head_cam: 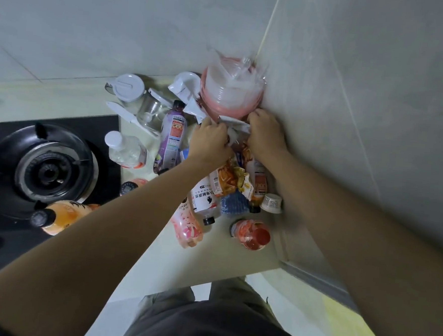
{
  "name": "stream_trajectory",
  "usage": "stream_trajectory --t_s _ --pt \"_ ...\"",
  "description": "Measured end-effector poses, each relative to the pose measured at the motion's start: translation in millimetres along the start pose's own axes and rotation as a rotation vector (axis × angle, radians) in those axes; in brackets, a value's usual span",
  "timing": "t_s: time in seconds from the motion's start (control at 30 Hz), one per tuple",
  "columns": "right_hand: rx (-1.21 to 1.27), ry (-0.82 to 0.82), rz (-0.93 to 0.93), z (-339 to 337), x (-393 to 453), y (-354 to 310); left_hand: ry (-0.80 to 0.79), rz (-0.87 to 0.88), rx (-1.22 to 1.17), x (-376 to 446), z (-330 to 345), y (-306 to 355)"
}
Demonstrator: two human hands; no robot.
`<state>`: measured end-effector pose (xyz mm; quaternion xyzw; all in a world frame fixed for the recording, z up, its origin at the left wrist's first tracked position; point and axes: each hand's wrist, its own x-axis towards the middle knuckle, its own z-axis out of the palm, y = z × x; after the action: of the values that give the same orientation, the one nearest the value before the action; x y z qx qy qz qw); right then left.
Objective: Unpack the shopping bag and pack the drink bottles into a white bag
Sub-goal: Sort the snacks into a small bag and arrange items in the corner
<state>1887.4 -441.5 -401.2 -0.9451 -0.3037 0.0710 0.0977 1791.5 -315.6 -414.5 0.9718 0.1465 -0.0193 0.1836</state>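
Observation:
Both hands meet over a crumpled white bag (235, 126) at the back of the counter. My left hand (211, 141) and my right hand (266, 134) each grip a bunch of its plastic. Several drink bottles lie around: a purple bottle (171, 138), a clear bottle with a white cap (124, 149), an orange bottle (59, 217) on the stove edge, a white-labelled bottle (205, 200), a pink bottle (187, 227) and a red bottle (251, 234). Snack packets (230, 176) lie under my wrists.
A gas stove (44, 171) fills the left side. A pink bag of stacked plastic bowls (230, 95) stands in the corner against the tiled wall (351, 98). A glass jar (151, 110), a white-lidded jar (127, 86), a white spatula (129, 118) and a small cup (273, 203) sit nearby.

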Motion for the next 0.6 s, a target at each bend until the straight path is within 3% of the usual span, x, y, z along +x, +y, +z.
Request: stream_trajectory --t_s 0.23,0.6 --pt "0.195 0.211 0.134 -28.0 -63.6 -30.9 0.063 -0.016 -0.141 -58.2 -59.0 -11.4" --pt "0.658 0.205 0.301 -57.4 -155.8 -113.4 0.239 0.013 -0.264 -173.2 -119.1 -25.0"
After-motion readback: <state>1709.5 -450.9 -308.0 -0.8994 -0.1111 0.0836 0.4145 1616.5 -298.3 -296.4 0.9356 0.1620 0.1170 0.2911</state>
